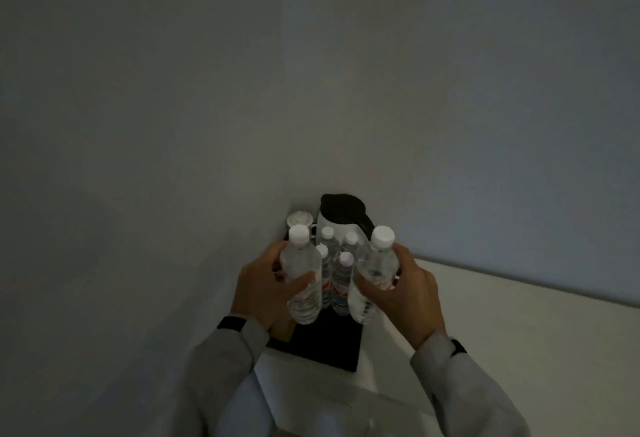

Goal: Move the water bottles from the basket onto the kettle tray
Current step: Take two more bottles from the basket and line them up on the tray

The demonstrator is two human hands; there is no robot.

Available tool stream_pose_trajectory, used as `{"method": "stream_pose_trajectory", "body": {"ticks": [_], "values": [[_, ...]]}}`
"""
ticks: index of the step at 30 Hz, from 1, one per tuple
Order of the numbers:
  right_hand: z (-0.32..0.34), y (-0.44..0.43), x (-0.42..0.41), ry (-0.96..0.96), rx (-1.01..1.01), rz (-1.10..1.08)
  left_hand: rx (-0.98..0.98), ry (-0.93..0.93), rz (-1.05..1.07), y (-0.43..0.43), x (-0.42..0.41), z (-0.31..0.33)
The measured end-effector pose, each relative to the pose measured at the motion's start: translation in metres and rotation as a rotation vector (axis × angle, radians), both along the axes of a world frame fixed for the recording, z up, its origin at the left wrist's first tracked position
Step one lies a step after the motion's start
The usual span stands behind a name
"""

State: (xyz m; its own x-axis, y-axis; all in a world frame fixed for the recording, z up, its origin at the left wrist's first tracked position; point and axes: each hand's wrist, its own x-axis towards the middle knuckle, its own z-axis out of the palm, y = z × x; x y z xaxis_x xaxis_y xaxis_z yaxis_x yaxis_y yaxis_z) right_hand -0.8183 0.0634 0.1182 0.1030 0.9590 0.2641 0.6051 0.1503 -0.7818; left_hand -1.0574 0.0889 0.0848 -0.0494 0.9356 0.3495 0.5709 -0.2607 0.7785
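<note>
My left hand [264, 289] grips a clear water bottle [300, 274] with a white cap, held upright above the left side of the black kettle tray [332, 346]. My right hand [405, 289] grips a second clear bottle [374, 274], tilted a little to the right, over the tray's right side. Between the two held bottles, several more capped bottles [341, 281] stand on the tray. Behind them sits a white kettle [341, 217] with a black lid and handle. The basket is out of view.
A white cup [298, 219] stands at the tray's back left, by the wall corner. The tray rests on a white counter [485, 326] that runs to the right along the wall. The room is dim. A yellowish packet [284, 329] lies on the tray's left edge.
</note>
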Motion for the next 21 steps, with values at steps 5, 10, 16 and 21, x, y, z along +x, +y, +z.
{"method": "stream_pose_trajectory", "body": {"ticks": [5,10,16,21], "values": [[-0.018,0.0,-0.014,0.025,-0.076,-0.055,-0.1,-0.093,-0.088,0.02,-0.006,-0.024],[-0.049,0.014,-0.024,0.029,-0.084,-0.09,-0.154,-0.078,-0.095,0.036,-0.005,-0.041],[-0.096,0.029,-0.033,0.087,-0.17,-0.094,-0.213,-0.081,-0.094,0.054,-0.005,-0.067],[-0.126,0.04,-0.048,0.127,-0.239,-0.129,-0.259,-0.117,-0.148,0.068,-0.005,-0.095]]}}
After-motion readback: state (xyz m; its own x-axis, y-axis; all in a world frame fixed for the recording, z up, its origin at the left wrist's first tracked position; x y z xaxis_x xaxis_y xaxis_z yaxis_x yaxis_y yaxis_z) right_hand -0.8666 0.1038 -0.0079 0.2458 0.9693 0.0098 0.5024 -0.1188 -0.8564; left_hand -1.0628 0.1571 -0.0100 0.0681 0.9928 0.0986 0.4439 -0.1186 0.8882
